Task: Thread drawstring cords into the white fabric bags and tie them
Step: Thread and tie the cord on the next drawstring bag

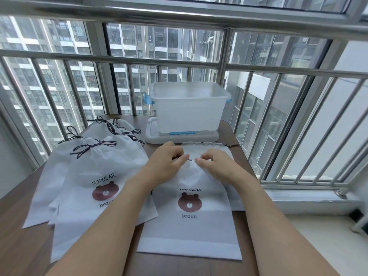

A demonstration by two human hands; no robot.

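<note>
A white fabric drawstring bag printed with a brown bear face (pixel 190 222) lies flat on a dark brown wooden table (pixel 23 248), its gathered mouth pointing away from the person. At that mouth, the left hand (pixel 167 162) and right hand (pixel 214 163) meet with curled fingers, each pinching a thin dark drawstring cord (pixel 189 159); a short length of cord shows between the fingertips. A second white bag (pixel 223 150) lies partly under the bear bag, just beyond it, its cord ends trailing to the right. Left of the bear bag, a pile of tied white bags (pixel 95 176) overlaps, each closed with a dark bow. Beyond the bear bag stands a translucent plastic storage box with blue latches (pixel 189 108) on its white lid (pixel 179 137). Behind the box, a steel window railing (pixel 278 70) encloses the table; high-rise blocks show through the glass.
</note>
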